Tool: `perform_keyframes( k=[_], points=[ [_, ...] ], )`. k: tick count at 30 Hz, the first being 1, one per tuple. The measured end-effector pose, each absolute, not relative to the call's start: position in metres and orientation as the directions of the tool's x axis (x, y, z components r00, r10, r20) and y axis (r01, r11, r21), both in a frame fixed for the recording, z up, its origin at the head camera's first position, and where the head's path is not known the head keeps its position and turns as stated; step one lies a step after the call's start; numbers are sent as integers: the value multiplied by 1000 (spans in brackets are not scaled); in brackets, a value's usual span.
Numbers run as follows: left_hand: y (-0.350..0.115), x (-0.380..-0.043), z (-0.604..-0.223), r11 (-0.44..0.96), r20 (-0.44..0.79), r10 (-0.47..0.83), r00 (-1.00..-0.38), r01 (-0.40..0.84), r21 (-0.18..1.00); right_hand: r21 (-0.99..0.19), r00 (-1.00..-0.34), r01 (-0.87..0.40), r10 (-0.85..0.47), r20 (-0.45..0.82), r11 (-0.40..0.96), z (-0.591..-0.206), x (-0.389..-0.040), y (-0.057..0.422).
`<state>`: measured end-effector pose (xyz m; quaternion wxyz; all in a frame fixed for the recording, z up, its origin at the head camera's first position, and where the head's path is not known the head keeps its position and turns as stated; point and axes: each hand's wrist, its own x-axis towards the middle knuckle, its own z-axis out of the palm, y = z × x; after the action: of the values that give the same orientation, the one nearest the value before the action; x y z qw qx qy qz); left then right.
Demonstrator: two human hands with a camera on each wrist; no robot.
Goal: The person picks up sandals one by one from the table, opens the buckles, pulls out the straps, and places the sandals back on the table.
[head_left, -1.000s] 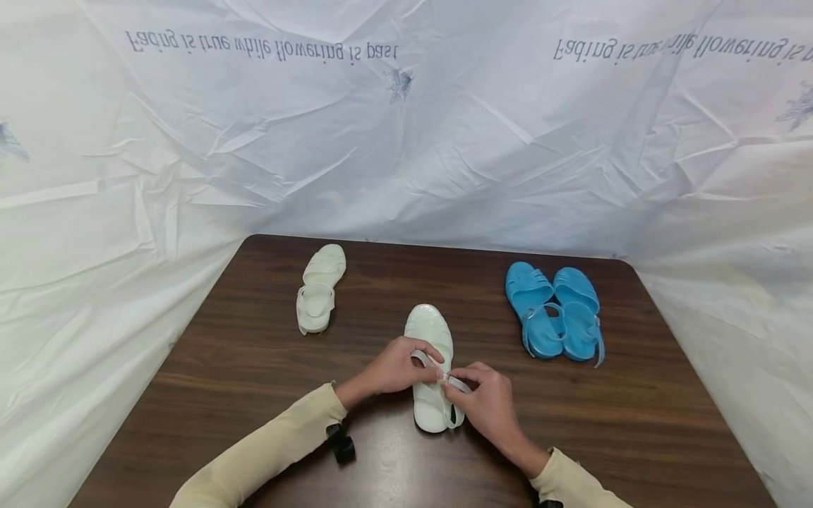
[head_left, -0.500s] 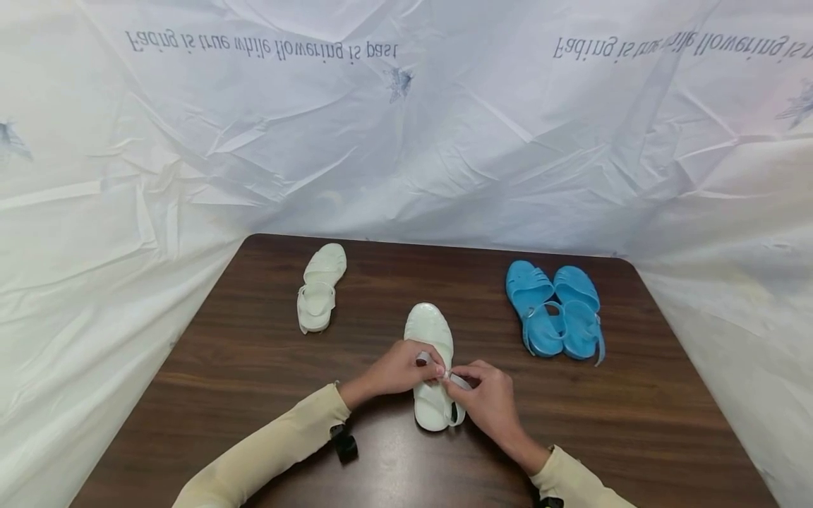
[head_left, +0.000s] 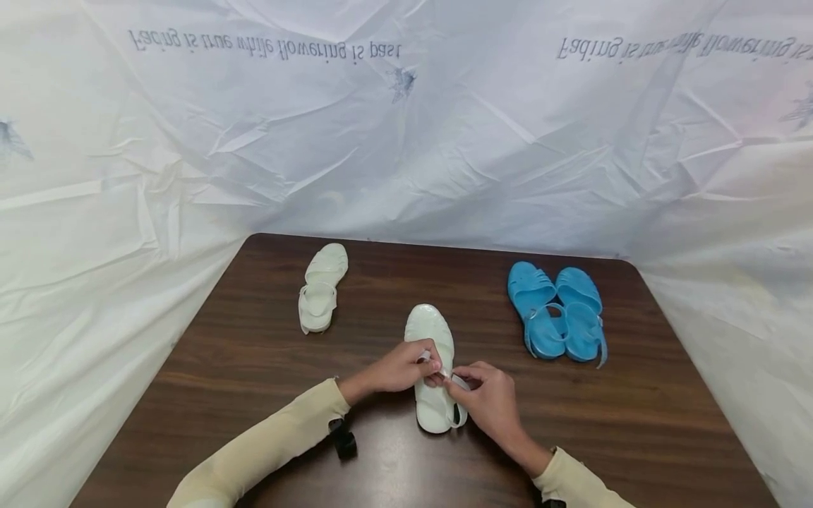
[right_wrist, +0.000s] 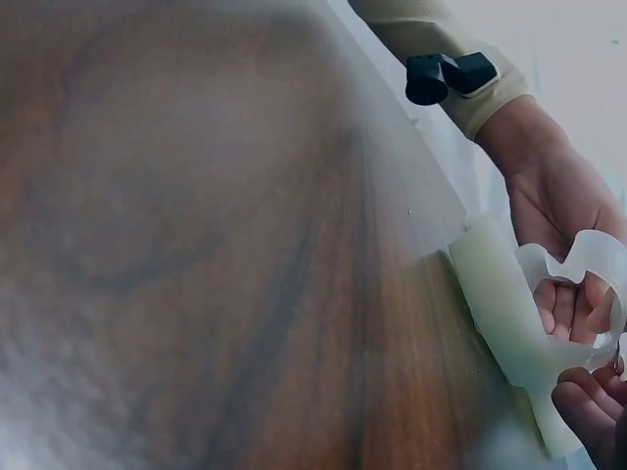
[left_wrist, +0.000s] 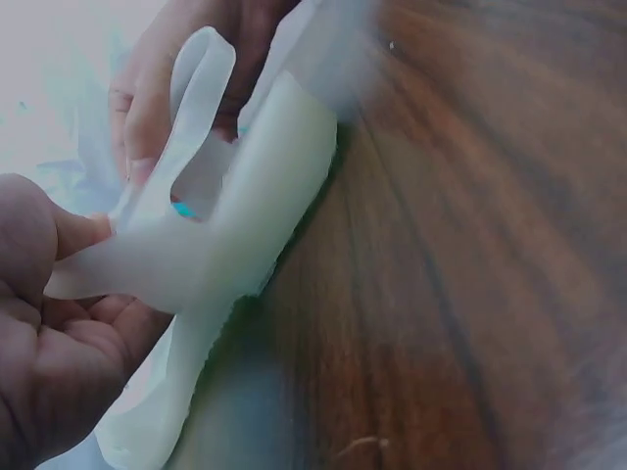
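Note:
A white sandal (head_left: 429, 326) lies on the brown table, toe pointing away from me. Over its middle my left hand (head_left: 400, 367) pinches the sandal's ankle strap between thumb and fingers. From the right side my right hand (head_left: 490, 399) holds the other part of the strap close to my left fingertips. In the left wrist view the pale strap (left_wrist: 201, 93) loops up above the sole. The right wrist view has the strap curving between both hands above the sandal's side (right_wrist: 500, 294). My fingers largely hide where the strap ends meet.
Another white sandal (head_left: 327, 264) lies at the back left of the table (head_left: 254, 395). Two blue sandals (head_left: 530, 282) lie side by side at the back right. A white printed sheet (head_left: 406, 141) hangs behind and beside the table.
My left fingers have shifted slightly along the strap, and the strap loop beside them looks smaller. The right hand stays almost in place. The other sandals have not moved.

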<state>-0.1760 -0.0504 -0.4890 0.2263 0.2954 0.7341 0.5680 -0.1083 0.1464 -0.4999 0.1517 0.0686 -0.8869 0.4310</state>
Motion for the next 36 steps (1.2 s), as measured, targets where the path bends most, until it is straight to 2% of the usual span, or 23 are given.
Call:
perform_keyframes(
  k=[5,12,21,28,31,36],
  points=[
    [-51,-178,-491,176,21,700,-713,201,964,-745,-945,-245,19,326,620,-499,-109,146],
    [-51,-177,-493,267,63,638,-768,297,917,-734,-951,-229,13,308,640,-497,-109,145],
    [-45,-172,-493,284,162,613,-773,407,868,-743,-958,-209,18,285,636,-497,-109,149],
    [-46,-171,-492,331,273,636,-722,575,748,-749,-958,-211,20,287,629,-497,-110,149],
    [-48,-171,-493,313,289,634,-717,580,752,-749,-956,-217,18,291,626,-498,-110,149],
    [-48,-169,-487,287,249,658,-711,542,790,-747,-948,-245,7,317,618,-500,-106,151]
  ],
)
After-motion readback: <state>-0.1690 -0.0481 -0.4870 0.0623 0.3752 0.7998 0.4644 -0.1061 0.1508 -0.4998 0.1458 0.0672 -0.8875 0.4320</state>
